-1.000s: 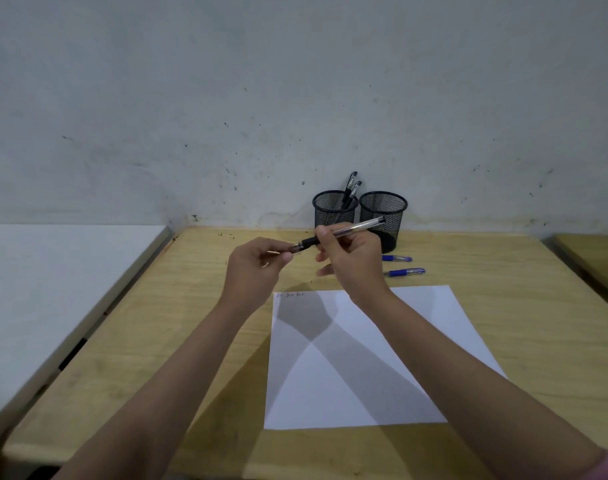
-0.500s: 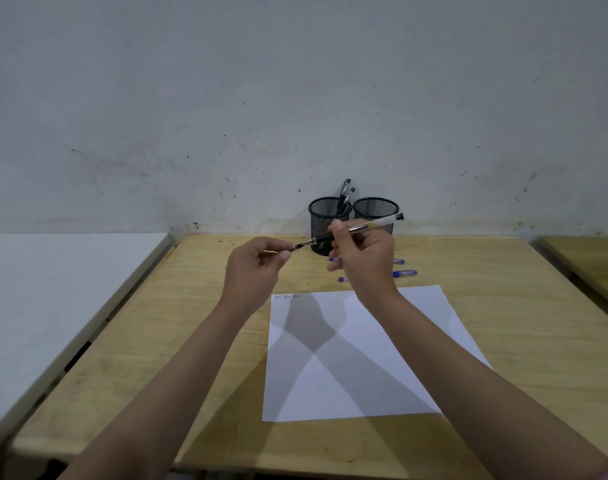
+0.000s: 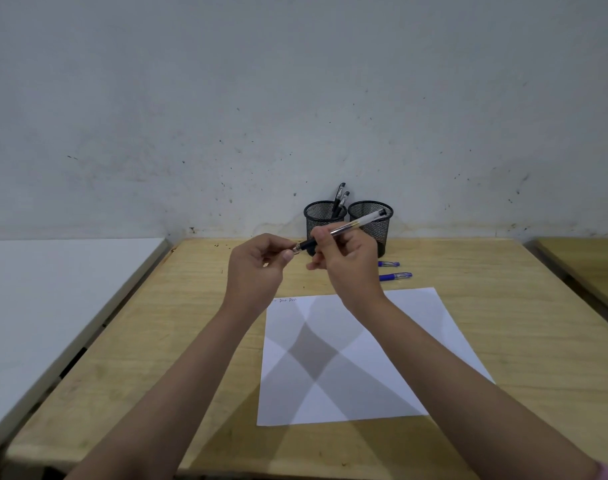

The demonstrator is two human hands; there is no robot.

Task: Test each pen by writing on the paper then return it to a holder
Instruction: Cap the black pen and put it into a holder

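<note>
My right hand [image 3: 347,263] grips a clear-barrelled pen [image 3: 359,221] with a black grip, held above the table and pointing left. My left hand [image 3: 257,268] pinches the pen cap [image 3: 295,249] at the pen's tip end. Below lies the white paper [image 3: 382,358], with a few small written words [image 3: 285,300] at its top left corner. Two black mesh holders stand at the wall. The left holder [image 3: 321,220] has two black pens [image 3: 340,195] in it; the right holder [image 3: 377,232] shows none. Two blue pens [image 3: 389,264] [image 3: 396,276] lie on the table behind the paper.
The wooden table [image 3: 157,341] ends at a grey wall behind the holders. A white table [image 3: 53,289] adjoins it on the left across a narrow gap. Another wooden table [image 3: 590,261] stands at the right.
My left hand has closed the gap to the pen; the thin bare tip seen earlier is now covered at my left fingers. The camera view shifted slightly.
</note>
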